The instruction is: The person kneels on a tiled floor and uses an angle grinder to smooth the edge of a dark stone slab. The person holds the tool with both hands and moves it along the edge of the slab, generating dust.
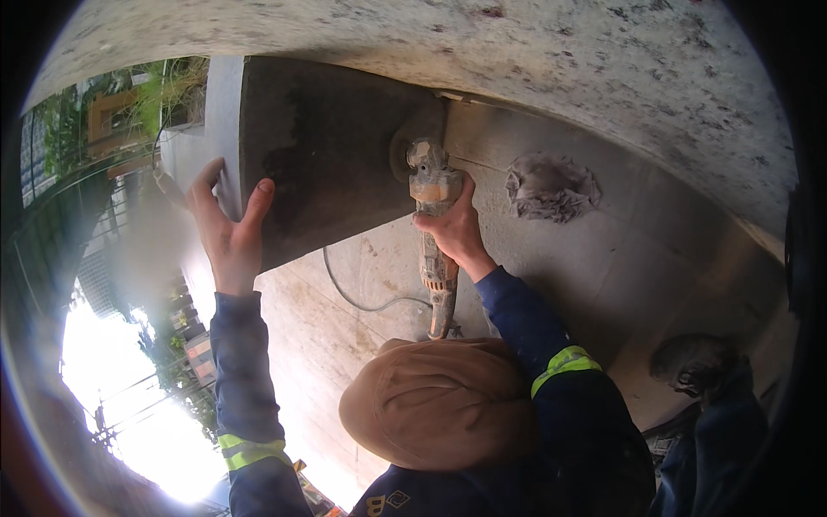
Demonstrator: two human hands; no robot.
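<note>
My right hand [457, 226] is wrapped round the body of a dusty orange-and-grey angle grinder [433, 250]. The grinder's disc [401, 155] meets the right side of a dark grey slab [336, 146]; whether it spins I cannot tell. At the slab's pale left edge, my left hand [228, 228] takes hold, its thumb on the dark face and its fingertips partly hidden past the edge. Part of the slab's face looks darker, as if wet.
A grey cord [357, 306] curves beside the grinder. A crumpled grey cloth [551, 187] lies to the right on the paving [637, 215]. Speckled pale stone [603, 60] arches across the top. Brown rounded fabric [439, 405] lies between my forearms; a dark boot [693, 362] is lower right.
</note>
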